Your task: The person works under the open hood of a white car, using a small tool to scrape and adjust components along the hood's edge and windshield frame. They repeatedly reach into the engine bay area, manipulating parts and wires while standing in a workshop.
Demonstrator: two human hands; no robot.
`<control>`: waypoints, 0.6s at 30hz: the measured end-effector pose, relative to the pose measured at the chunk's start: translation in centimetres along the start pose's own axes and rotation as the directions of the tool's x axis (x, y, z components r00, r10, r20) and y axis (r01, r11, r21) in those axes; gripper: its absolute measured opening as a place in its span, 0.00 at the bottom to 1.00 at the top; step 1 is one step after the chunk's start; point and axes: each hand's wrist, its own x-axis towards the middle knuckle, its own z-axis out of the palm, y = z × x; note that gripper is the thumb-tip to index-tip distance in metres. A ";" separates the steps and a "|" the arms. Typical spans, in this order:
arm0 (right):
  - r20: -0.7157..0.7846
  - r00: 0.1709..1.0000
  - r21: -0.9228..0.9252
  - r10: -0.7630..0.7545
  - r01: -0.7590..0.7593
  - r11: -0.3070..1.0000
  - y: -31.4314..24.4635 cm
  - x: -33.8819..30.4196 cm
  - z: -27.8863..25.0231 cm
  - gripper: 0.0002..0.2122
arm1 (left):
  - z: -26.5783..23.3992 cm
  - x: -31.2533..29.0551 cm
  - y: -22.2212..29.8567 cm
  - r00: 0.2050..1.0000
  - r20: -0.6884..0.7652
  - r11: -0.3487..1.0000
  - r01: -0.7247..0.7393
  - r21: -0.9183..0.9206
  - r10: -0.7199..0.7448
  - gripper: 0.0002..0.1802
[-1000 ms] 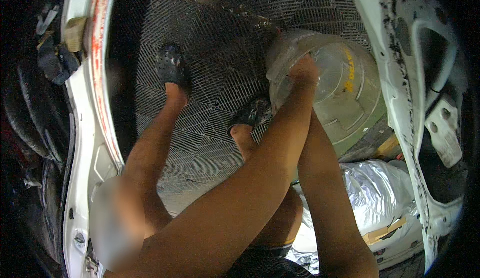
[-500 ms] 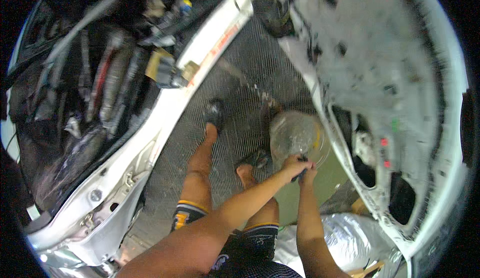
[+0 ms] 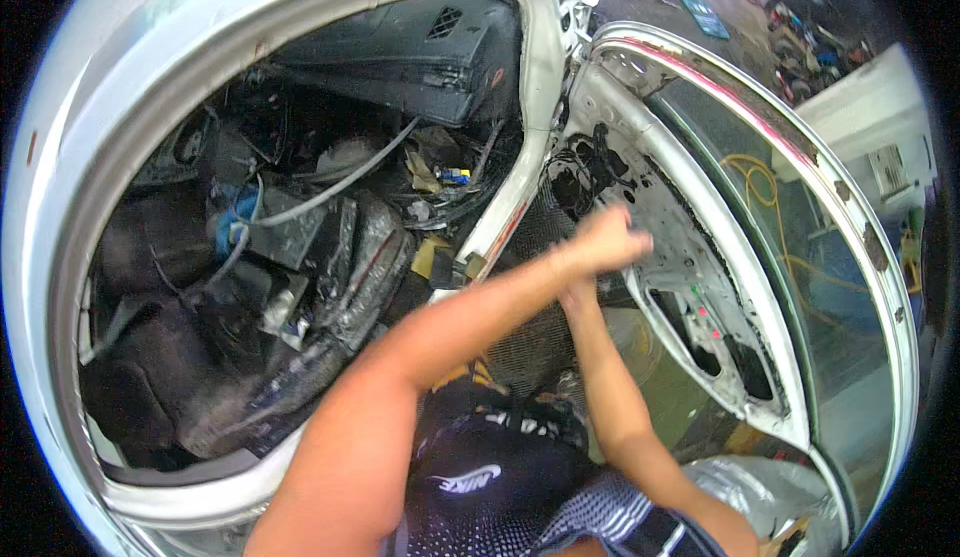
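Note:
My left hand [image 3: 613, 241] is raised in front of the bare inner panel of an open car door [image 3: 650, 162]. It looks like a closed fist, blurred by motion; whatever it holds does not show. Just under its wrist is my right hand [image 3: 577, 293], largely covered by the left forearm, its fingers hidden. Black wiring [image 3: 600, 157] hangs at the door's front edge near the hands. Below them on the floor stands a clear round tub [image 3: 637, 345], partly hidden by my right forearm.
Left of me is the car's stripped, dark interior [image 3: 230, 357], with a grey tube [image 3: 340, 197] across it and a dashboard [image 3: 400, 52] ahead. The white sill [image 3: 505, 217] borders the opening. Silver sheeting [image 3: 765, 487] lies at lower right. A yellow hose [image 3: 765, 182] shows through the door glass.
Both hands have risen from over the tub, where they held a dark handle, to beside the door panel. My view has tilted up, showing more of the car interior and door window.

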 end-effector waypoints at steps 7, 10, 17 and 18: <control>-0.194 0.972 -0.027 -0.130 0.127 0.992 2.2 10.8 21.3 0.14 | -20.9 10.8 10.5 0.969 -0.222 0.987 -0.132 -0.092 0.109 0.21; -0.389 0.894 -0.065 -0.222 0.214 0.975 3.2 17.5 25.3 0.19 | -25.0 15.3 15.2 0.995 -0.078 0.998 -0.066 0.017 0.068 0.19; -0.682 0.617 -0.417 -0.392 0.112 0.902 -0.7 24.6 30.4 0.19 | -29.6 22.6 18.8 0.805 0.361 0.382 -0.555 0.739 0.470 0.30; -0.661 0.607 -0.470 -0.440 0.122 0.874 -1.0 25.7 30.0 0.19 | -29.8 23.0 19.0 0.783 0.427 0.337 -0.593 0.731 0.453 0.28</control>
